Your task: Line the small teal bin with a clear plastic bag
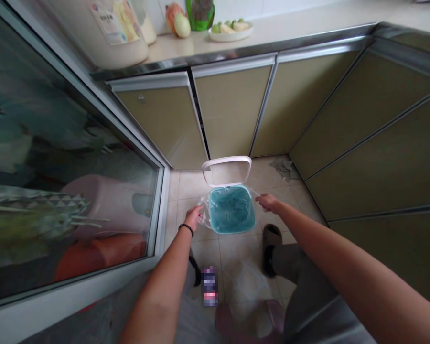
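Observation:
On the tiled floor between my feet stands a teal trash bin [232, 228], its pale pink rim frame [227, 159] tipped up at the back. A clear plastic bag [205, 217] lines the bin and spreads over its sides. My left hand [193, 216], with a dark beaded bracelet on the wrist, pinches the bag's edge at the bin's left. At the right side, my right hand [267, 202] has its fingers closed on the opposite edge of the bag. The bag is stretched between both hands across the bin's mouth.
Beige cabinets [232, 105] stand behind and to the right. A glass door [71, 167] is at the left. A grey cloth [284, 168] lies on the floor near the corner. The counter holds a plate [231, 35] of fruit and a large container [111, 38].

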The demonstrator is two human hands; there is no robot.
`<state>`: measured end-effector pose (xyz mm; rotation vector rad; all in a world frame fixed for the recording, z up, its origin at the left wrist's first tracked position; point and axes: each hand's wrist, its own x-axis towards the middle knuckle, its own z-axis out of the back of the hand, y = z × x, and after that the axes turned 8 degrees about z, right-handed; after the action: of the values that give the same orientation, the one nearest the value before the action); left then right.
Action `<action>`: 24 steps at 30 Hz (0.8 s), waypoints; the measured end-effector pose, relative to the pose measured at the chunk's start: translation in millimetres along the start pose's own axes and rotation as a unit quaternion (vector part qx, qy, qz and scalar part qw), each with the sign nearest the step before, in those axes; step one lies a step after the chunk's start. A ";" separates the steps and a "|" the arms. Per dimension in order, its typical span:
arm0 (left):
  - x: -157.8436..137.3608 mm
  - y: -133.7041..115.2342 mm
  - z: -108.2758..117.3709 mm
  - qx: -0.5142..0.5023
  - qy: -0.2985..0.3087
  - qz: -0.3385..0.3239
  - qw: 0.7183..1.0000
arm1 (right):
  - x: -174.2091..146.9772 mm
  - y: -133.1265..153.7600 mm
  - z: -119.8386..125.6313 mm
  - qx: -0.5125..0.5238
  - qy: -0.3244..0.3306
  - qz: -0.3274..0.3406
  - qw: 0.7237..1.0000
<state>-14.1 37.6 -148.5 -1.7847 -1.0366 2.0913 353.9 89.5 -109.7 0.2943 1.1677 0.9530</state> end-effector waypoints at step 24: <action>-279.9 -148.7 -13.1 0.004 0.190 -0.172 0.967 | -249.5 135.4 76.5 0.256 0.076 0.204 0.942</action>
<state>26.1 -7.4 163.0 -1.7563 -1.1245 1.4769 338.3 0.2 170.0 0.9234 1.5264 1.0261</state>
